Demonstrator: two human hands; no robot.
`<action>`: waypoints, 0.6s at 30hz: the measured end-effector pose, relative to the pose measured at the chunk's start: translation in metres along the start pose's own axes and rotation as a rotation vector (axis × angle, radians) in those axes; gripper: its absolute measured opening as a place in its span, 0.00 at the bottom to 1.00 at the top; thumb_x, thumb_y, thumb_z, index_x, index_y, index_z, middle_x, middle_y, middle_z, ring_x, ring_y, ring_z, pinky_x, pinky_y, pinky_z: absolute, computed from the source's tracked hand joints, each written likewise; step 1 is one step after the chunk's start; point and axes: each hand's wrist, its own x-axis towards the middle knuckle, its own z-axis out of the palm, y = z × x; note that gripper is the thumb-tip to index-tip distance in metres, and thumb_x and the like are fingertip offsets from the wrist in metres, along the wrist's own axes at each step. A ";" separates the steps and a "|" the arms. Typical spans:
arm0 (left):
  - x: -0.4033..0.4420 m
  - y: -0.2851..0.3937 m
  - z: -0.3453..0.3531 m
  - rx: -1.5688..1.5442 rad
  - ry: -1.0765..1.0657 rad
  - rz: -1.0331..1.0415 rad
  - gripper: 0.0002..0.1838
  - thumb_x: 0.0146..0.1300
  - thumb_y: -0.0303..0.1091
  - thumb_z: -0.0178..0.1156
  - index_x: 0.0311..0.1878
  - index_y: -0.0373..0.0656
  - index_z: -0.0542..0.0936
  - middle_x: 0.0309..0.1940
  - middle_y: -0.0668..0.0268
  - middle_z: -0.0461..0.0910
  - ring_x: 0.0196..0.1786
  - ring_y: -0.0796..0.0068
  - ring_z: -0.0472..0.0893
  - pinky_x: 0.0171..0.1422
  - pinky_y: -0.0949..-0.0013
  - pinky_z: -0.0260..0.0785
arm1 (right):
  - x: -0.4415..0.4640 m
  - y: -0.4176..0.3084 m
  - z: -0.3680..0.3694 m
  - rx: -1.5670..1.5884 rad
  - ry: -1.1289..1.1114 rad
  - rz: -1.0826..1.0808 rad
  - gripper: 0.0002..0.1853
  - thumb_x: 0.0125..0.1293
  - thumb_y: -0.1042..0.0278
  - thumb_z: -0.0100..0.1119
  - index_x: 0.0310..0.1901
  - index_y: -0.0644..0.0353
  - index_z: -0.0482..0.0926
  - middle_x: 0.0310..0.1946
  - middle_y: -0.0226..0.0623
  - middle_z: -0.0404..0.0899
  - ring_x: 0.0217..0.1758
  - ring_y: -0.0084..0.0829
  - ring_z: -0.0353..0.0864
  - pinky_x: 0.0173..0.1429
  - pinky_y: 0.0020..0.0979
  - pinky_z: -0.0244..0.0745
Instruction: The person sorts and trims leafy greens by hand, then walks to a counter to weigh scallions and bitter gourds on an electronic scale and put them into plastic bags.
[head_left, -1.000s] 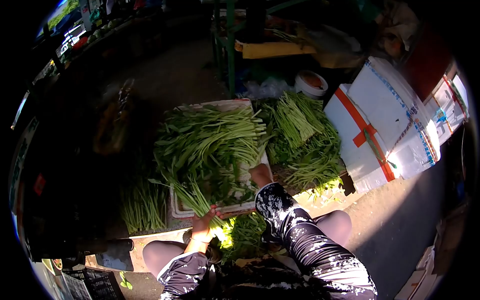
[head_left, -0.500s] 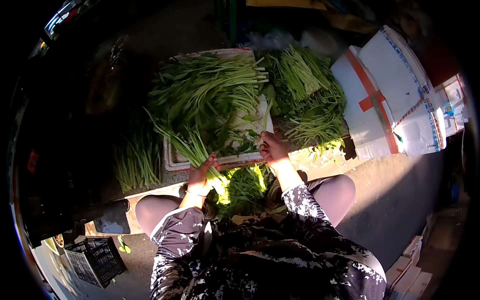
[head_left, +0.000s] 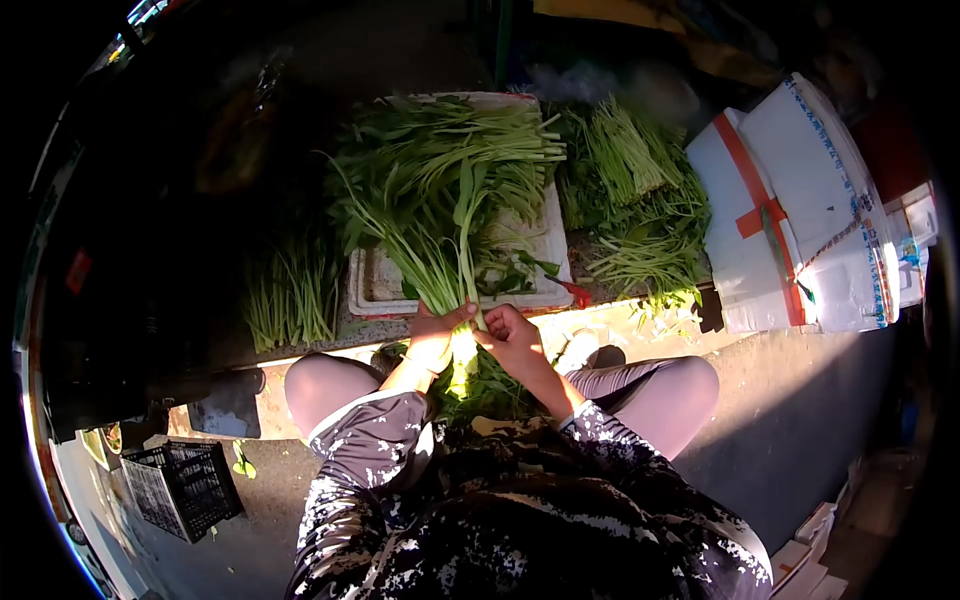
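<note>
My left hand [head_left: 432, 340] is wrapped round a bunch of long green stalks [head_left: 425, 262], whose pale cut ends stick out below it in sunlight. Right beside it, my right hand [head_left: 510, 337] has its fingers closed on a single leafy stalk [head_left: 466, 235], held against the bunch. Just beyond both hands lies a white foam tray [head_left: 556, 235] with a heap of leafy greens [head_left: 460, 150] at its far side and loose leaves near its front. More greens lie in shade between my legs, partly hidden by my hands.
Stacked greens [head_left: 635, 165] lie right of the tray, with white foam boxes [head_left: 825, 220] bearing red tape beyond. Another bundle [head_left: 290, 300] lies to the left. A black plastic crate [head_left: 185, 488] stands on the ground at the lower left. Something red [head_left: 577, 293] is at the tray's front right corner.
My right hand has moved from the tray's front right edge leftward to my left hand, bringing a stalk against the bunch. The view has also shifted.
</note>
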 end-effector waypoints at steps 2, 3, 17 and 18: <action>-0.005 0.005 0.005 0.009 0.007 -0.028 0.15 0.50 0.17 0.60 0.41 0.41 0.72 0.33 0.65 0.78 0.33 0.74 0.78 0.32 0.74 0.72 | -0.002 0.009 0.002 0.059 -0.043 -0.029 0.10 0.56 0.68 0.61 0.35 0.61 0.72 0.24 0.25 0.73 0.27 0.14 0.69 0.31 0.18 0.66; -0.001 -0.003 -0.003 -0.009 -0.013 0.031 0.16 0.50 0.16 0.59 0.43 0.41 0.71 0.33 0.65 0.77 0.34 0.74 0.78 0.32 0.74 0.73 | -0.002 0.009 0.000 0.148 -0.103 0.069 0.12 0.58 0.62 0.58 0.37 0.60 0.72 0.26 0.26 0.74 0.28 0.15 0.70 0.31 0.18 0.66; 0.004 -0.010 -0.019 0.034 0.016 0.133 0.18 0.49 0.15 0.59 0.43 0.43 0.71 0.32 0.65 0.77 0.32 0.73 0.78 0.34 0.72 0.74 | -0.006 0.045 -0.004 0.074 -0.187 0.328 0.11 0.59 0.60 0.57 0.31 0.59 0.79 0.20 0.30 0.76 0.22 0.20 0.71 0.27 0.27 0.66; 0.004 -0.010 -0.020 -0.011 0.042 0.195 0.18 0.49 0.15 0.59 0.43 0.43 0.71 0.32 0.65 0.77 0.33 0.73 0.77 0.35 0.72 0.74 | -0.017 0.053 -0.006 -0.292 -0.272 0.320 0.11 0.57 0.61 0.58 0.32 0.61 0.79 0.19 0.31 0.76 0.22 0.20 0.73 0.27 0.27 0.67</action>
